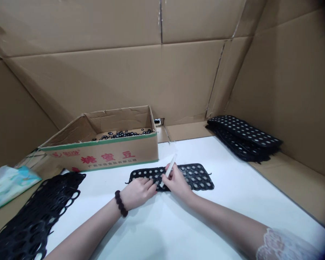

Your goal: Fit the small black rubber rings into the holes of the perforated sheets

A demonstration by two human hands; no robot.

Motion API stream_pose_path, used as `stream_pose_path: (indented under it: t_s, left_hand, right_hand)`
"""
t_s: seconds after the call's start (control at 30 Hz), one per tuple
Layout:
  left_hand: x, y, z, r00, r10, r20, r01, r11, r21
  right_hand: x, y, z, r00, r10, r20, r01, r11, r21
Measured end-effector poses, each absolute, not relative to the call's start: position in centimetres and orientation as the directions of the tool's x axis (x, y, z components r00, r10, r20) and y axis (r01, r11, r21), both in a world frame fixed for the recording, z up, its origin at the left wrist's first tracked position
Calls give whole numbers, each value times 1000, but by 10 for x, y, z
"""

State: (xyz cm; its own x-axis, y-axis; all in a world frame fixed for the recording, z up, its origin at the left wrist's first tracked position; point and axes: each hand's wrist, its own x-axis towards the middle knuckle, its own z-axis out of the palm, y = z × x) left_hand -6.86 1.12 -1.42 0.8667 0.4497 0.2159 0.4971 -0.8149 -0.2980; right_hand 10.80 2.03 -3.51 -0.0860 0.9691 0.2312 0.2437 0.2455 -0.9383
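A black sheet with rows of pale round spots lies flat on the white table. Across its left half rests my left hand, palm down, fingers stretched over the rows. A dark beaded bracelet circles that wrist. Between the closed fingers of my right hand is a white pen-like stick, tilted, its lower end at the sheet near my left fingertips. Whether the tip touches the sheet I cannot tell.
A cardboard box holding small black rings stands behind on the left. Black perforated sheets lie at left, near a blue-white soft packet. Stacked black dotted sheets are at back right. Cardboard walls surround the table.
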Motion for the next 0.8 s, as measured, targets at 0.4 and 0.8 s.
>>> stream_pose_path:
  t_s: [0.4,0.8]
  left_hand:
    - [-57,5,-11,801,482,354,585,-757,-292]
    - [-49,5,-11,768,480,424,626,-703,-337]
  right_hand:
    - [103,17,-34,-107,948,300,463,314,-829]
    - [101,26,-36,-10,960,281,478,251,-842]
